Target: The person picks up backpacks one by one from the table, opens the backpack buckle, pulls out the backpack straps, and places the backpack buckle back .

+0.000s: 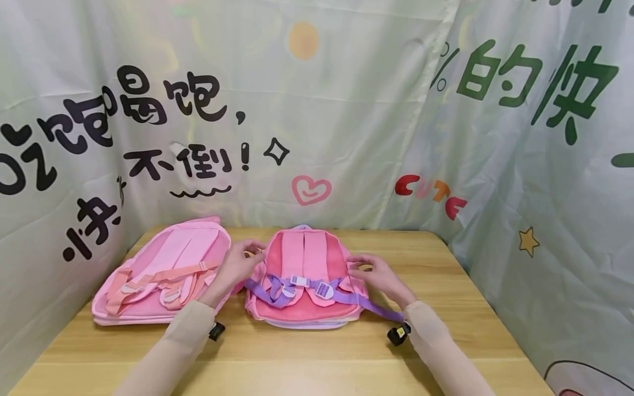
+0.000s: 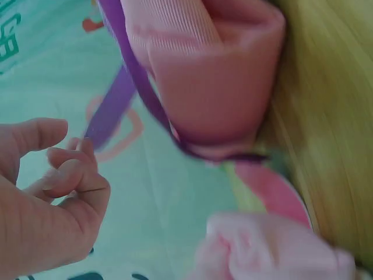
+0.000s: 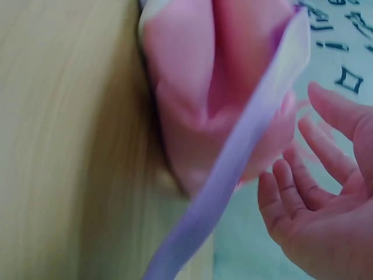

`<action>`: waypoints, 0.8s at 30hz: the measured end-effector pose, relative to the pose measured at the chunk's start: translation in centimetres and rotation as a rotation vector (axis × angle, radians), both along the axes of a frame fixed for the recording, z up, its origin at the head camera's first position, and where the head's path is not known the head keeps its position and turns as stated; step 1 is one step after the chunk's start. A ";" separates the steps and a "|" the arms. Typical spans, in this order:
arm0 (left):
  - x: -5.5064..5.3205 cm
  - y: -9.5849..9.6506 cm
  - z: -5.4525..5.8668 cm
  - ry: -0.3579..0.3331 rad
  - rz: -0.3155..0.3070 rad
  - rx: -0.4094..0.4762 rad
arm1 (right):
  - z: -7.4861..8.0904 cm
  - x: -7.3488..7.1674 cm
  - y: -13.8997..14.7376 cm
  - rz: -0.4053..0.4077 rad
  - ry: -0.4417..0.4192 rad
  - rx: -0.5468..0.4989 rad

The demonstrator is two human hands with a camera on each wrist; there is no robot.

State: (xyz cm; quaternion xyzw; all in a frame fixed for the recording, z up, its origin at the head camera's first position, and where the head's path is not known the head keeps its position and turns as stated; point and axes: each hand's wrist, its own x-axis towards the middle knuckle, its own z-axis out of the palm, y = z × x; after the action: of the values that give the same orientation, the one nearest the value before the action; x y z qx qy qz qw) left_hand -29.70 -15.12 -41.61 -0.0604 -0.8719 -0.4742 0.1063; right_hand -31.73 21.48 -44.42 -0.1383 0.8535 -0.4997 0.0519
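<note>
A deep pink children's backpack (image 1: 303,313) lies on the table with its back panel and shoulder straps up. Purple webbing straps (image 1: 346,297) with white buckles (image 1: 299,281) cross it. My left hand (image 1: 242,261) is at its upper left side, thumb apart from loosely bent fingers; in the left wrist view, a purple strap end (image 2: 108,114) shows just behind the fingertips. By the opposite side is my right hand (image 1: 376,273), its fingers (image 3: 291,192) relaxed and holding nothing in the right wrist view. Whether either hand touches the fabric, I cannot tell.
A lighter pink backpack (image 1: 163,253) with orange-pink straps lies at the left, under and beside my left forearm. One purple strap (image 3: 227,169) trails off the right side of the nearer bag. Printed curtains (image 1: 346,137) enclose the wooden table (image 1: 317,363) behind and on both sides.
</note>
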 end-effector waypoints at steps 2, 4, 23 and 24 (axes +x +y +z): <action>0.1 0.8 0.1 0.021 -0.008 0.037 | 0.4 0.1 -0.8 0.003 0.016 -0.029; 0.2 1.6 0.0 0.042 -0.006 0.053 | 0.6 0.2 -1.6 0.004 0.007 -0.058; -0.4 6.4 -1.9 -0.043 -0.322 -0.142 | -0.2 0.5 -7.3 0.221 0.166 0.063; -0.5 6.4 -2.0 -0.052 -0.323 -0.141 | -0.3 0.5 -7.5 0.226 0.168 0.064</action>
State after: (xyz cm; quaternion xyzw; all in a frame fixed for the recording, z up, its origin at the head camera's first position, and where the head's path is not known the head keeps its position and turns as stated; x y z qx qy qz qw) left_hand -30.18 -8.73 -43.61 -0.1950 -0.8844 -0.4241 0.0017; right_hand -31.27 14.01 -44.68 -0.2731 0.8494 -0.4498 0.0404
